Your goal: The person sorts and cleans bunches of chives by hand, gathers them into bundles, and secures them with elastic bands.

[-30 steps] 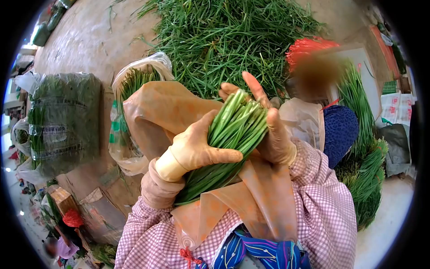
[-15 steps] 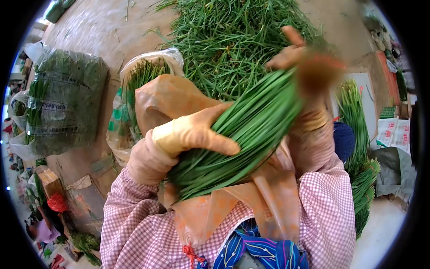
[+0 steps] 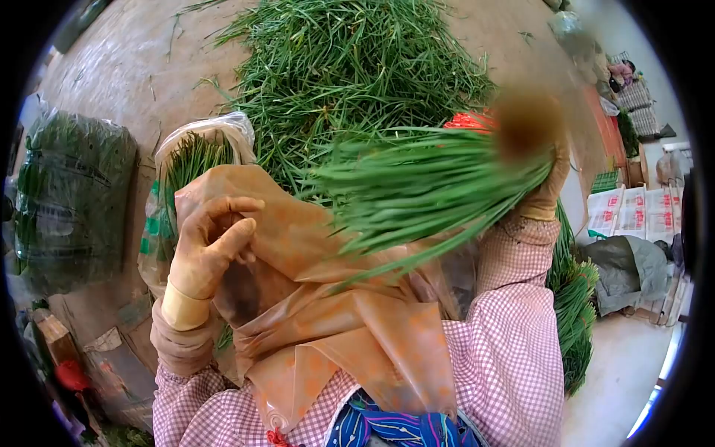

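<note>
Stalks (image 3: 424,194): ends gripped in right hand (image 3: 553,179), fingers mostly hidden.
Left hand (image 3: 214,242): fingers loosely curled.
Leaf tips (image 3: 341,175): over apron (image 3: 365,320), open gap to left hand.

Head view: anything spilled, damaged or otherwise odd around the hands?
A blurred brown spot hides part of the green bunch and right hand; I can't tell its cause. Loose leaves lie tangled in a heap on the floor, unlike the bunch's mostly aligned ones.

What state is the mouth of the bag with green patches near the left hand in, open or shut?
Open: the bag's pale rim is spread wide, and green stalks show in the opening.
</note>
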Action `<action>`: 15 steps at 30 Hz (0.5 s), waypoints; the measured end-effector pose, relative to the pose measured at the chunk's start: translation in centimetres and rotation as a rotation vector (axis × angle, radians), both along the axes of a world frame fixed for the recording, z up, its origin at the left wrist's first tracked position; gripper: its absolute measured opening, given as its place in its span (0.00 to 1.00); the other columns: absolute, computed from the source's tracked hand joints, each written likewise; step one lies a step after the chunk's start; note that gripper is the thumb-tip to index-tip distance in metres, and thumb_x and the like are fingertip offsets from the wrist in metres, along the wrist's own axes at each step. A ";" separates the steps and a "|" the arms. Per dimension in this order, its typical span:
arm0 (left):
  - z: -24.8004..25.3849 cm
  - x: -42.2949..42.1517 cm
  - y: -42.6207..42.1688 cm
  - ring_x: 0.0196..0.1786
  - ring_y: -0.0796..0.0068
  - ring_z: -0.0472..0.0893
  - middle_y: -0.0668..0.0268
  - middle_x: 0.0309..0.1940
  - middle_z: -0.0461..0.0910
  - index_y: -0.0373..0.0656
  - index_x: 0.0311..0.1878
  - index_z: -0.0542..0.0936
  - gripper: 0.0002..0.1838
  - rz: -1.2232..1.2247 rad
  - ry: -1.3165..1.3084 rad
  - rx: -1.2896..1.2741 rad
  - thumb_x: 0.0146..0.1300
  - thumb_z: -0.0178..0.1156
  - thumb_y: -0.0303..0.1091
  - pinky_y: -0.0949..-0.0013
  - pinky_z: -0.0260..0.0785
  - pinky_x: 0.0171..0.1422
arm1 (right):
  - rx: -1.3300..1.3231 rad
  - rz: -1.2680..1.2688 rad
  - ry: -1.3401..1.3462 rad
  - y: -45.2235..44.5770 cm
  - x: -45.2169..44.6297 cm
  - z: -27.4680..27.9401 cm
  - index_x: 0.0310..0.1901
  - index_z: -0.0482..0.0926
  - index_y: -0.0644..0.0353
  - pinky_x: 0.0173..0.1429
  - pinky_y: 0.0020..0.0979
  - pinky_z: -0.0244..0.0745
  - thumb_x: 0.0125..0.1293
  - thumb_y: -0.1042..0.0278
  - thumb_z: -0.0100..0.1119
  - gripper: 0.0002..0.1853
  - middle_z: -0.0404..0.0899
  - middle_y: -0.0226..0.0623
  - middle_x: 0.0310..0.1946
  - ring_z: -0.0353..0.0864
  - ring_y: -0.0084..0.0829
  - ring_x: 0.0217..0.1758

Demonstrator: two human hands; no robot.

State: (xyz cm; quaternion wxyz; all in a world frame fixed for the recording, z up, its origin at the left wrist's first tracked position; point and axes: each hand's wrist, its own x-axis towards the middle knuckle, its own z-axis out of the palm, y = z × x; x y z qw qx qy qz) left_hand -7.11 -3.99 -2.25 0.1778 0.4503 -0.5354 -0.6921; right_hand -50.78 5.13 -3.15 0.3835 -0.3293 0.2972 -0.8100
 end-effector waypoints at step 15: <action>-1.6 -6.3 2.8 0.25 0.86 0.74 0.73 0.25 0.78 0.36 0.44 0.81 0.09 0.056 0.161 0.210 0.67 0.58 0.32 0.81 0.67 0.31 | -0.169 0.083 0.065 2.4 -0.5 1.8 0.68 0.61 0.63 0.60 0.38 0.69 0.70 0.66 0.52 0.27 0.61 0.23 0.30 0.65 0.22 0.36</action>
